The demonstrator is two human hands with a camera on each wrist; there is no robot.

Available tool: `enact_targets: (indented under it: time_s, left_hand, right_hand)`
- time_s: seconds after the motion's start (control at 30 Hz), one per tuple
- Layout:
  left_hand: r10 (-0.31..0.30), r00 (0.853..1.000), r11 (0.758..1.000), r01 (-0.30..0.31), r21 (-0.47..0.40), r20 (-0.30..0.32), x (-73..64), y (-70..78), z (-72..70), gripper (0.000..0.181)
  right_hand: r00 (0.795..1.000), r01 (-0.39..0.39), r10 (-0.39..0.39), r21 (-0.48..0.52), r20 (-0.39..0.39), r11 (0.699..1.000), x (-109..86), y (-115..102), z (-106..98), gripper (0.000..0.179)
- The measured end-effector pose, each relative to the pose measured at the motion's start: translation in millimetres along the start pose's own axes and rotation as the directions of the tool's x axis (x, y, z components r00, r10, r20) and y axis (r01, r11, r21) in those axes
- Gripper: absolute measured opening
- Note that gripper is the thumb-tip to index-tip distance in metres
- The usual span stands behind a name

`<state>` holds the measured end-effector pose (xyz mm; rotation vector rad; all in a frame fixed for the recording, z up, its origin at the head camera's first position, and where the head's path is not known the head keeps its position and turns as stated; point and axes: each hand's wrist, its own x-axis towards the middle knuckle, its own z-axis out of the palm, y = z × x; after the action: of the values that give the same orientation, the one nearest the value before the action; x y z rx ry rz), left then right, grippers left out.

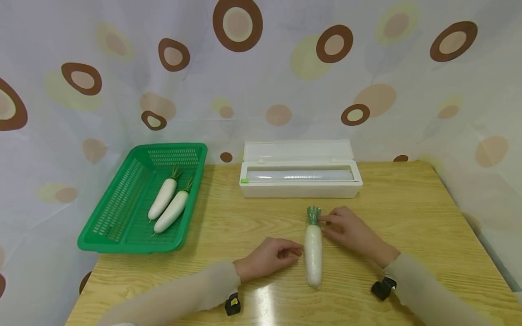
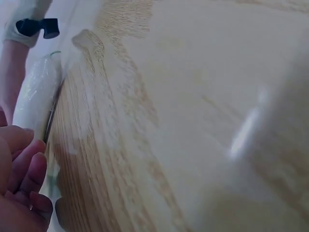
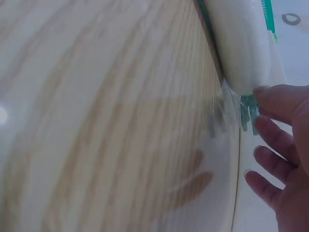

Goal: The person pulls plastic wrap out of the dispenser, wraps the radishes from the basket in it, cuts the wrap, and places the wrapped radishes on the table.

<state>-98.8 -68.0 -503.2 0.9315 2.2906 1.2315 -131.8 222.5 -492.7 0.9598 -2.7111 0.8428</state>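
Note:
A white radish (image 1: 313,256) wrapped in clear film lies lengthwise on the wooden table, its trimmed green stalks (image 1: 313,214) pointing toward the back. On its left side is my left hand (image 1: 272,257), fingers loosely bent and fingertips close to the film. My right hand (image 1: 350,230) is at the upper right of the radish, with a fingertip right at the base of the stalks. Seen from the right wrist, the fingers (image 3: 275,137) are relaxed and spread beside the green end. Neither hand grips the radish.
Behind the radish stands a white film dispenser box (image 1: 299,190) with its lid raised and a roll of film (image 1: 299,175) inside. To the left, a green basket (image 1: 134,248) holds two unwrapped radishes (image 1: 173,212). A patterned curtain (image 1: 277,81) hangs along the table's back edge.

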Motion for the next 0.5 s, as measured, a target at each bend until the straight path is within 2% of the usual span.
enact_targets:
  time_s: [0.07,0.1,0.17,0.27,0.33,0.4,0.5]
  left_hand:
    - [0.007,1.000,1.000,-0.007,0.011,0.010,-1.0,-0.5,-0.4,0.032]
    - [0.010,1.000,1.000,-0.010,0.017,0.012,-2.1,-1.2,-1.6,0.032]
    - [0.025,1.000,0.999,-0.025,0.041,0.004,-4.8,-3.6,-5.4,0.031]
    - [0.053,0.998,0.995,-0.049,0.090,-0.043,-9.5,-8.3,-13.6,0.028]
    - [0.066,0.995,0.991,-0.056,0.123,-0.080,-11.8,-11.9,-18.9,0.027]
    - [0.073,0.991,0.988,-0.057,0.144,-0.109,-12.8,-15.2,-22.8,0.025]
    - [0.065,0.990,0.986,-0.045,0.162,-0.123,-14.3,-18.2,-26.7,0.026]
  right_hand:
    - [0.992,-0.124,0.122,0.031,0.036,0.992,0.6,-9.9,-2.1,0.026]
    - [0.981,-0.192,0.190,0.038,0.049,0.981,0.8,-15.9,-3.4,0.023]
    - [0.945,-0.320,0.317,0.040,0.078,0.946,1.5,-29.3,-5.8,0.020]
    - [0.881,-0.461,0.459,-0.007,0.117,0.887,2.1,-49.6,-6.2,0.036]
    - [0.849,-0.505,0.507,-0.055,0.150,0.862,2.5,-61.0,-4.1,0.053]
    - [0.826,-0.528,0.537,-0.099,0.171,0.844,2.7,-69.3,-0.9,0.066]
    - [0.814,-0.535,0.552,-0.135,0.182,0.834,2.3,-76.5,3.8,0.072]
